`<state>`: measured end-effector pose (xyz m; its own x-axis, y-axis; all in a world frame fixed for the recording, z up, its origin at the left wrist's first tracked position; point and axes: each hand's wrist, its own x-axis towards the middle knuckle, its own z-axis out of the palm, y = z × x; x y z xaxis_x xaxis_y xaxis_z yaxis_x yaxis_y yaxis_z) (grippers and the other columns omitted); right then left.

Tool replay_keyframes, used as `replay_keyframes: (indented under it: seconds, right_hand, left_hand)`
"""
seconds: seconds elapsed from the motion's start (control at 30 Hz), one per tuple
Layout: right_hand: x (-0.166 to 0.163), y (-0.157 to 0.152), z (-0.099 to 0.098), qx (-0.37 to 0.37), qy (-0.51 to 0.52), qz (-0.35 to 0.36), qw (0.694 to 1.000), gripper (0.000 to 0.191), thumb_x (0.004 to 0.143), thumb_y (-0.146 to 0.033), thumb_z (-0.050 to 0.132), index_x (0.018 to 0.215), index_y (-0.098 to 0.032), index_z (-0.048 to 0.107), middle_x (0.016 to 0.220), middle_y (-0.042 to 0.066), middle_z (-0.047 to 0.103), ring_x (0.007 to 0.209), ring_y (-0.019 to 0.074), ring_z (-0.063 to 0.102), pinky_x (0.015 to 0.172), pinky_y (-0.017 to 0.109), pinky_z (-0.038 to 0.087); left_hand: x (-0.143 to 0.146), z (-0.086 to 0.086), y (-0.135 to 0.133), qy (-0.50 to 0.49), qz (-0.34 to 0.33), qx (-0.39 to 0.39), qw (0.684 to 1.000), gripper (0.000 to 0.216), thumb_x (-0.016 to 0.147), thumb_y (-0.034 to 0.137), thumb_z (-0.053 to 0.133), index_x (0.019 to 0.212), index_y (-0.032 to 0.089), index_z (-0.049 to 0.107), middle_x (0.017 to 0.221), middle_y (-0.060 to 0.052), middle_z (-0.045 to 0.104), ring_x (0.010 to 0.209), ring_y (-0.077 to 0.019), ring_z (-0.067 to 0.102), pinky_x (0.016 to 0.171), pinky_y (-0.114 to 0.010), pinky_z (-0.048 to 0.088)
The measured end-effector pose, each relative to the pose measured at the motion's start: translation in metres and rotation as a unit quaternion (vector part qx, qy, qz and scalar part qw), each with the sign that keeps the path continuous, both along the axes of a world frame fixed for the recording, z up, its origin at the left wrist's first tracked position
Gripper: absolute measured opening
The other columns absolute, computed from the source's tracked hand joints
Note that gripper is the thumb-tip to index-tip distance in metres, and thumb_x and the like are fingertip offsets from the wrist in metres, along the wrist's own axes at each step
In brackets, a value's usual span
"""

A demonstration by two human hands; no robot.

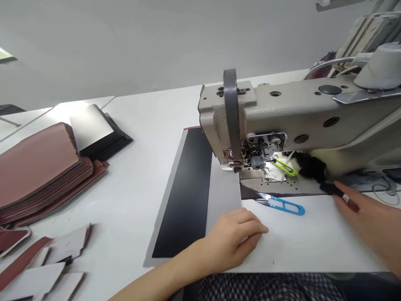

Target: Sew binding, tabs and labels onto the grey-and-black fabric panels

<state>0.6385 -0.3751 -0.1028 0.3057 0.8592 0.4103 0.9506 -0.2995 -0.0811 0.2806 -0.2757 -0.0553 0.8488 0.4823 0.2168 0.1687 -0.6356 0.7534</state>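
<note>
Maroon stack: many maroon pieces, far left of the white table; edges uneven.
Loose pieces: maroon and pale offcuts, overlapping, nearer the person than the stack.
Black stack: black sheets, just beside the maroon stack; top face pale with glare.
Panel: black with pale grey borders, flat on the table; narrow red strip at far edge. Right border lies beside and partly beneath the machine head.
Left hand: left hand palm down at the panel's near right part, fingers loosely bent and close together, reaching past the border; nothing seen in its hold.
Machine: grey sewing machine, head at left, arm running right.
Scraps: white scraps on the bed under the arm; green snips on top of them.
Blue snips: blue snips at the bed's near edge, blades pointing left, handle on the table.
Black cloth: dark bundle under the arm, right of the green snips.
Right hand: right hand at the bed edge, near the cloth, fingers partly extended. Black piece at a fingertip; worn or pinched, cannot tell.
Cone: white thread cone atop the machine, far right.
</note>
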Motion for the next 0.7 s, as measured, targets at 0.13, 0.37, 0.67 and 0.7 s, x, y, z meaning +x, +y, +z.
replay_keyframes:
  seconds: [0.13,0.37,0.67,0.7]
  right_hand:
    - [-0.016,0.005,0.009,0.013,-0.078,0.065,0.995,0.023,0.096,-0.037,0.058,0.102,-0.022,0.074,0.069,0.000,0.069,0.052,0.0163,0.059,0.048,0.028,0.037]
    - [-0.145,0.021,0.039,0.129,0.073,0.366,0.919,0.021,0.102,-0.022,0.051,0.081,-0.021,0.057,0.066,-0.001,0.060,0.056,0.0133,0.057,0.057,0.030,0.039]
    - [-0.163,0.043,0.039,0.000,0.382,0.366,0.849,0.027,0.094,-0.035,0.065,0.118,-0.025,0.060,0.092,0.003,0.067,0.061,0.0143,0.060,0.055,0.027,0.053]
    - [-0.163,0.049,0.037,-0.019,0.404,0.355,0.843,0.034,0.094,-0.038,0.064,0.125,-0.026,0.058,0.102,0.006,0.069,0.066,0.0156,0.064,0.057,0.028,0.056]
  left_hand:
    - [0.009,0.002,-0.006,-0.026,0.025,-0.089,0.995,0.025,0.098,0.014,0.052,0.109,0.013,0.074,0.101,-0.011,0.076,0.093,-0.0182,0.070,0.085,-0.028,0.057]
    - [0.036,-0.001,-0.031,-0.132,0.135,-0.423,0.886,0.051,0.096,0.046,0.064,0.137,0.015,0.064,0.126,-0.014,0.071,0.116,-0.0233,0.069,0.105,-0.035,0.054]
    - [-0.010,0.001,0.002,-0.101,0.213,-0.384,0.893,0.031,0.091,0.044,0.070,0.108,0.020,0.080,0.099,-0.008,0.073,0.090,-0.0181,0.068,0.089,-0.033,0.056]
    - [-0.012,0.000,0.008,-0.093,0.225,-0.350,0.905,0.026,0.091,0.039,0.070,0.106,0.020,0.081,0.097,-0.008,0.073,0.088,-0.0173,0.067,0.087,-0.032,0.056]
